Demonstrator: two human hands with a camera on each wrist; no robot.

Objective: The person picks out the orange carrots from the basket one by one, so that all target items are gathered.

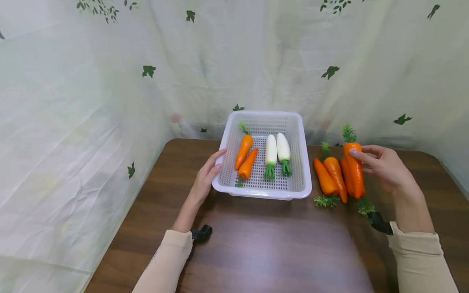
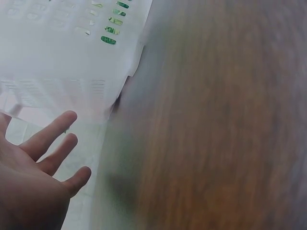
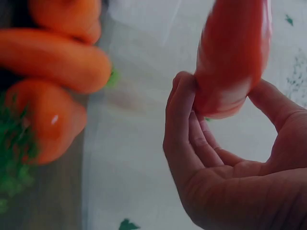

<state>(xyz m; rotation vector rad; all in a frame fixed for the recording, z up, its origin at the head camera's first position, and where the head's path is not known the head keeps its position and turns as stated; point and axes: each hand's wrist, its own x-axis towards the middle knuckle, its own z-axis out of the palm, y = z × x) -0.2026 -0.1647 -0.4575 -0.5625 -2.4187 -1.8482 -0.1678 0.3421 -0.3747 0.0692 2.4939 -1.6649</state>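
Observation:
My right hand [image 1: 384, 167] pinches an orange carrot [image 1: 353, 171] near its leafy top, thumb on one side and fingers on the other. In the right wrist view, the carrot [image 3: 235, 57] is raised, its thick end between thumb and fingertips. Several other carrots [image 1: 324, 179] lie right under and beside it. My left hand [image 1: 203, 175] touches the left rim of a white plastic basket [image 1: 261, 193]; the left wrist view shows straight, spread fingers [image 2: 50, 136] by its side. Inside the basket are two carrots [image 1: 244, 150] and two white radishes [image 1: 270, 150] with green tops.
The basket stands toward the back of a brown wooden table [image 1: 264, 240]. Behind and to the left hangs a pale curtain [image 1: 234, 61] with green leaf prints. Black wrist cameras [image 1: 202, 234] sit on both wrists.

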